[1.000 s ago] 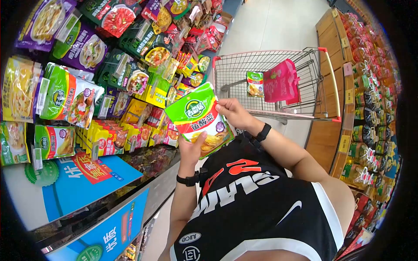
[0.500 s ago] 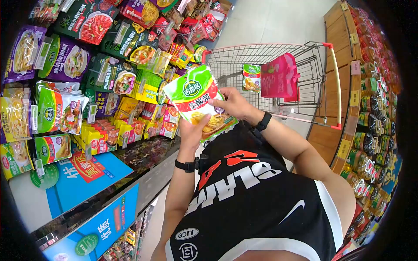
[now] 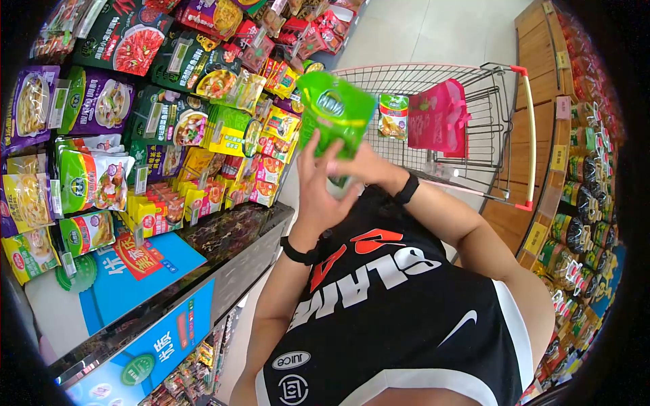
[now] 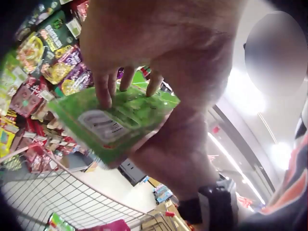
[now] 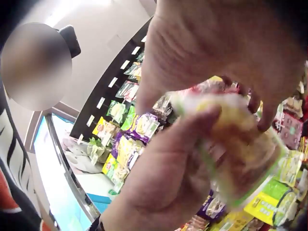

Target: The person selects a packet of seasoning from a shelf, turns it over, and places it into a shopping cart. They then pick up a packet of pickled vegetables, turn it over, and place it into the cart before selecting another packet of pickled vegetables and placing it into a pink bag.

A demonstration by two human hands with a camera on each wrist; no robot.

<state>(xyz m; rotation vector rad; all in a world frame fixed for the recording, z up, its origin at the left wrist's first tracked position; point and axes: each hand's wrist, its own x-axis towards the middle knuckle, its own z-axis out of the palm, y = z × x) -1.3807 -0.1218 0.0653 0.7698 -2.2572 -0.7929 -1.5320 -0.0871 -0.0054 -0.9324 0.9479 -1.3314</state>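
Note:
A pickled-vegetable pouch [image 3: 338, 108] is held up in front of the chest, its bright green back facing the head camera. My left hand [image 3: 319, 196] grips its lower part, fingers spread over the green back [image 4: 137, 120] and thumb on the front. From the other side my right hand [image 3: 372, 170] holds the lower edge, its fingertips blurred and partly behind the left fingers. In the right wrist view the pouch's front [image 5: 240, 149], with its yellow food picture, is smeared by motion.
Hanging packets, such as a white-and-green one [image 3: 91, 179], fill the left shelf. Ahead stands a wire shopping cart [image 3: 497, 135] containing a similar pouch [image 3: 393, 115] and a pink bag [image 3: 437, 118]. Bagged goods line the wooden shelf [image 3: 511, 179] on the right.
The pouch has turned over from its printed front to its green back and risen slightly. My left fingers now lie over the back, where the thumb was on the front before.

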